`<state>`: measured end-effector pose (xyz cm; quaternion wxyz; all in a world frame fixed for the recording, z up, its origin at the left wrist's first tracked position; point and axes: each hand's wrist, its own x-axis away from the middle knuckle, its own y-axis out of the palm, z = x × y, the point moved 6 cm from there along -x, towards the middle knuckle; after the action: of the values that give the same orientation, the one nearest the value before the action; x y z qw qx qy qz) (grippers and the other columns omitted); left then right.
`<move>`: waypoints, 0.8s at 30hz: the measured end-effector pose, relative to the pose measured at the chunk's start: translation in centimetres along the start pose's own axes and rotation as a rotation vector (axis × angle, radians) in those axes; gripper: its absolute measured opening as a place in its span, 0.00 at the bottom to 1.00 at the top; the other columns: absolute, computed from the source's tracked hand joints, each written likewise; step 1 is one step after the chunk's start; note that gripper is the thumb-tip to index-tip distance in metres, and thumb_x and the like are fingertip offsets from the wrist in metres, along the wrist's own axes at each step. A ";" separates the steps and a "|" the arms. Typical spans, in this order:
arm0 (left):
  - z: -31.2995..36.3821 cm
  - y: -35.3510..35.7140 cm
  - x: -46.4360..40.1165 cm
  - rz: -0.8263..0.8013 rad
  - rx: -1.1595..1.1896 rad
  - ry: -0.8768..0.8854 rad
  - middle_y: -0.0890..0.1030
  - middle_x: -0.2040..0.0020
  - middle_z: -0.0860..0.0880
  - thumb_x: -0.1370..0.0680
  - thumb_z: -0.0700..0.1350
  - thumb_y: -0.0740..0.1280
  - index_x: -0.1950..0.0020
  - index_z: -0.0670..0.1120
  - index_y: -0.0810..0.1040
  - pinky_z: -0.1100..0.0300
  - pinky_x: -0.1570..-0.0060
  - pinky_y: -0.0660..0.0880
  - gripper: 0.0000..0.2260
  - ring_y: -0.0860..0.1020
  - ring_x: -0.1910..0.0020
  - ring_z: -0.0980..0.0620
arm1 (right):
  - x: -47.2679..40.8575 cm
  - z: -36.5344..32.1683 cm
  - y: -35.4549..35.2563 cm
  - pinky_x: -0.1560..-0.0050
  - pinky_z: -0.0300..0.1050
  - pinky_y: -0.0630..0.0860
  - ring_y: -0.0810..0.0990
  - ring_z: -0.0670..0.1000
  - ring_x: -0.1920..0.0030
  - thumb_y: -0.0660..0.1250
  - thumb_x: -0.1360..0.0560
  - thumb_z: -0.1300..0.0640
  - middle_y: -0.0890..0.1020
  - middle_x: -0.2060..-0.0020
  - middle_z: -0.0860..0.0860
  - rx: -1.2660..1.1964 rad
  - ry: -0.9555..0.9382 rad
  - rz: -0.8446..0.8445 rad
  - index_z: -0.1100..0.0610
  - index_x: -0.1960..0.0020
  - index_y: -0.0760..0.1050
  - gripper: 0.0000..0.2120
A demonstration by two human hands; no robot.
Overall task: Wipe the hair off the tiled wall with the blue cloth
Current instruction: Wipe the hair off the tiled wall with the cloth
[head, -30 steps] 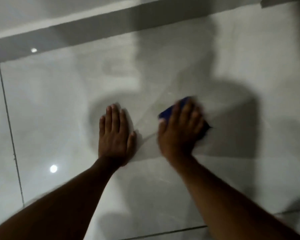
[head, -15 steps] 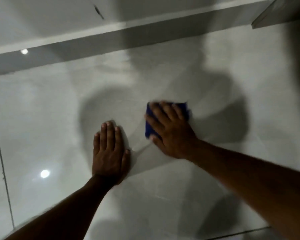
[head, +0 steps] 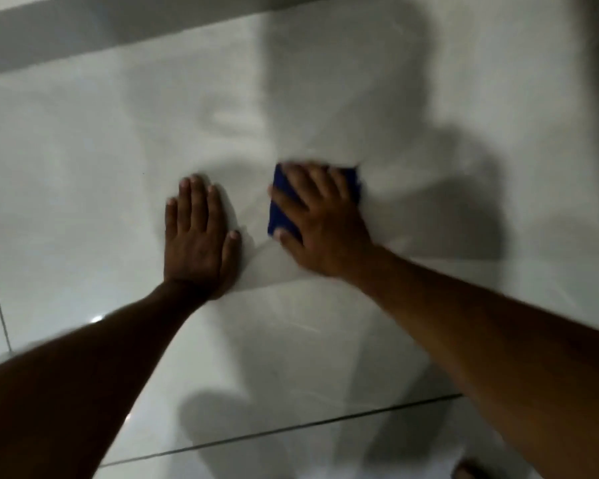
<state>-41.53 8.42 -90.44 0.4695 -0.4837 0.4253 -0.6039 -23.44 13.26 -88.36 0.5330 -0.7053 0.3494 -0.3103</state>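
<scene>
well, our right hand [head: 320, 223] presses the blue cloth [head: 280, 209] flat-fingered against the tiled wall [head: 83, 150], left hand [head: 198, 236] splayed flat nearby; we should use even pressure and overlapping strokes.

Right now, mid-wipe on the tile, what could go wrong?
1. The right hand presses the blue cloth with flat fingers, not a grip; on the glossy tiled wall it may slip out or bunch.
2. The left hand lies flat just beside the cloth; a leftward stroke could hit it and skip that patch.
3. Arm shadows and blur hide any hair, so strands could be missed.
</scene>
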 end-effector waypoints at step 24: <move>4.0 -5.8 21.6 -0.041 0.047 -0.281 0.53 0.21 0.30 0.18 0.53 0.45 0.23 0.31 0.52 0.36 0.23 0.47 0.31 0.47 0.20 0.35 | 28.3 -3.7 0.4 0.36 0.62 0.72 0.74 0.62 0.32 0.74 0.37 0.47 0.74 0.28 0.54 -0.016 -0.143 -0.361 0.49 0.35 0.76 0.31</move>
<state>-40.48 -11.81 -80.14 0.5234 -0.5610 0.3312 -0.5492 -10.58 -12.14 -85.97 0.4864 -0.7811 0.1809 -0.3473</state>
